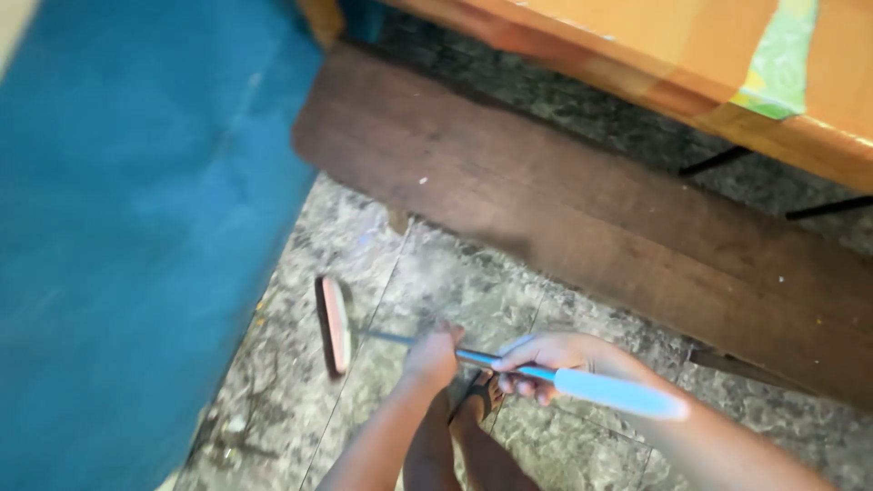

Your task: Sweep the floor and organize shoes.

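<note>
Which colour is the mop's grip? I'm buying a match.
Light blue grip, clearest in the head view.

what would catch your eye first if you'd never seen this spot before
The big blue surface filling the left side stands out first. At bottom centre, the left hand and right hand grip a long-handled broom, its head on the grey tiled floor. A dark wooden bench crosses diagonally behind, under an orange table.
</note>
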